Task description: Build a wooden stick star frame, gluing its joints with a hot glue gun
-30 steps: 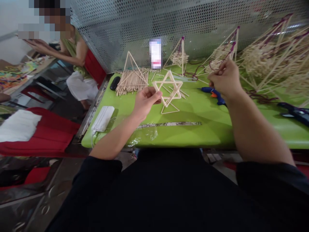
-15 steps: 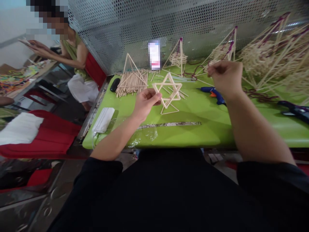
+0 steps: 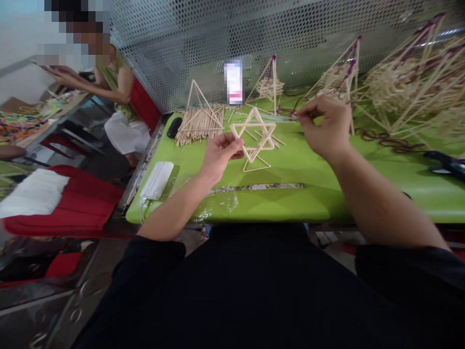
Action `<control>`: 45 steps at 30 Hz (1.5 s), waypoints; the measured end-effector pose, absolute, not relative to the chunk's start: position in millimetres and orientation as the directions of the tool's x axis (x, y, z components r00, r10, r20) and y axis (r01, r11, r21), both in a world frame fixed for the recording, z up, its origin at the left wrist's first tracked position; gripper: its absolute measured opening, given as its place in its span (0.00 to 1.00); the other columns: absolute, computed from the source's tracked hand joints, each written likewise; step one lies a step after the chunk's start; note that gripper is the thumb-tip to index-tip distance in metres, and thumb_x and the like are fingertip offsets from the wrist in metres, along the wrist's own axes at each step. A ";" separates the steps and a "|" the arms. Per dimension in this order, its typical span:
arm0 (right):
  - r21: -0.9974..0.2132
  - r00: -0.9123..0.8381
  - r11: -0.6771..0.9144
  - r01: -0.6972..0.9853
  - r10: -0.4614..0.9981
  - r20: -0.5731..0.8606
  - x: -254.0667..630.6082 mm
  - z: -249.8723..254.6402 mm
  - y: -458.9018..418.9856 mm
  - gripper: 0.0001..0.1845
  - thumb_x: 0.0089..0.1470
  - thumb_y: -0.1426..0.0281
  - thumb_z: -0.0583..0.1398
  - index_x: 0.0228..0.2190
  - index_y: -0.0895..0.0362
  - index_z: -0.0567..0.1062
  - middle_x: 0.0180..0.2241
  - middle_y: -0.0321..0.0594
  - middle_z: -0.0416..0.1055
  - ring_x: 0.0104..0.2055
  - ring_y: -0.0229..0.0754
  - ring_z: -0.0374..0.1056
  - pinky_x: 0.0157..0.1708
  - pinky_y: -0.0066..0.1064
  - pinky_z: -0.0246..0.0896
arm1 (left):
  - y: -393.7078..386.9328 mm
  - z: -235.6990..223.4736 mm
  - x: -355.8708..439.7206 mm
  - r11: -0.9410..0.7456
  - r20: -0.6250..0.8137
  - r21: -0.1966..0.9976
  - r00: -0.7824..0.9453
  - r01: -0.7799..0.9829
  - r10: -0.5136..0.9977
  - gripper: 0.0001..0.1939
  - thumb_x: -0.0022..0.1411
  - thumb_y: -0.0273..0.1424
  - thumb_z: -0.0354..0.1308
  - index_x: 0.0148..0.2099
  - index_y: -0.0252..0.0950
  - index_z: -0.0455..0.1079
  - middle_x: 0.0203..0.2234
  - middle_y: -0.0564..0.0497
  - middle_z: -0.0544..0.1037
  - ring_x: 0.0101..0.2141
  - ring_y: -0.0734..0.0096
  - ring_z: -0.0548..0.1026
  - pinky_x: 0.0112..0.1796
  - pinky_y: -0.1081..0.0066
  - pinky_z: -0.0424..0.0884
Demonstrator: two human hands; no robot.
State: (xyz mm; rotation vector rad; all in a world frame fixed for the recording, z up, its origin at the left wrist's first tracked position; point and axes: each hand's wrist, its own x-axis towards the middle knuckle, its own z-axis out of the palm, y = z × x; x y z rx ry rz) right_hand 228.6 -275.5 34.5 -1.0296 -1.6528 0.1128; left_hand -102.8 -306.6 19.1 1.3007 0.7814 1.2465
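Note:
My left hand [image 3: 221, 154] grips a star-shaped frame of wooden sticks [image 3: 255, 137] by its left point and holds it upright just above the green table [image 3: 290, 198]. To its right, my right hand [image 3: 325, 127] is raised, its fingertips pinched on something thin that I cannot make out. A flat stick triangle [image 3: 257, 165] lies on the table under the star.
A heap of loose sticks [image 3: 198, 125] with a stick pyramid on it lies at the back left. Several finished stick structures with purple cord [image 3: 403, 87] crowd the back right. A white face mask [image 3: 156, 179], a black object [image 3: 173, 127] and a dark tool [image 3: 446, 165] lie about. Another person [image 3: 116, 97] sits at the left.
My right hand has moved left from the stick structures toward the star and now covers the blue glue gun. My left hand and the star have barely moved.

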 end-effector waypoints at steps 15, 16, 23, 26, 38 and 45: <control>-0.856 -0.469 0.295 -0.424 0.737 0.486 201.5 49.6 -299.6 0.40 0.49 0.36 0.82 0.23 0.50 0.68 0.17 0.26 0.56 0.18 0.35 0.54 0.25 0.37 0.57 | -309.9 26.6 -101.8 -0.105 0.211 0.934 0.288 -0.342 0.934 0.28 0.57 0.54 0.87 0.45 0.40 0.83 0.35 0.56 0.88 0.34 0.75 0.89 0.38 0.71 0.90; -0.841 -0.485 0.285 -0.460 0.712 0.507 201.9 49.6 -300.1 0.40 0.52 0.38 0.82 0.23 0.50 0.68 0.17 0.26 0.56 0.18 0.35 0.53 0.25 0.36 0.57 | -310.8 27.8 -101.9 -0.105 0.215 0.932 0.295 -0.347 0.931 0.27 0.58 0.53 0.87 0.45 0.40 0.83 0.35 0.57 0.88 0.34 0.75 0.89 0.38 0.71 0.90; -0.811 -0.525 0.248 -0.529 0.655 0.543 208.5 49.4 -296.5 0.38 0.55 0.38 0.81 0.24 0.50 0.70 0.18 0.26 0.56 0.20 0.35 0.53 0.28 0.37 0.63 | -313.9 30.3 -100.8 -0.120 0.239 0.927 0.316 -0.354 0.918 0.25 0.60 0.52 0.86 0.45 0.41 0.84 0.35 0.57 0.88 0.34 0.76 0.88 0.38 0.72 0.89; -0.806 -0.524 0.246 -0.539 0.651 0.549 208.4 49.9 -296.8 0.33 0.58 0.44 0.81 0.25 0.50 0.72 0.19 0.27 0.57 0.21 0.36 0.54 0.28 0.37 0.64 | -313.6 29.4 -101.0 -0.121 0.239 0.928 0.316 -0.352 0.918 0.25 0.61 0.52 0.85 0.45 0.41 0.84 0.35 0.57 0.88 0.34 0.76 0.88 0.38 0.72 0.89; -0.906 -0.044 0.374 -0.200 0.920 0.389 210.5 39.2 -283.7 0.22 0.50 0.50 0.85 0.32 0.46 0.84 0.30 0.35 0.78 0.29 0.41 0.69 0.28 0.37 0.72 | -313.3 25.8 -101.0 -0.158 0.256 0.936 0.303 -0.313 0.918 0.26 0.59 0.53 0.86 0.45 0.41 0.84 0.36 0.55 0.88 0.35 0.72 0.89 0.39 0.69 0.91; -0.933 0.048 0.351 -0.082 0.936 0.348 219.9 25.5 -265.0 0.23 0.51 0.48 0.84 0.32 0.46 0.83 0.30 0.37 0.78 0.27 0.42 0.70 0.24 0.37 0.70 | -312.1 20.4 -103.8 -0.240 0.306 0.945 0.339 -0.223 0.890 0.23 0.64 0.52 0.82 0.48 0.42 0.81 0.37 0.55 0.87 0.37 0.69 0.90 0.42 0.66 0.93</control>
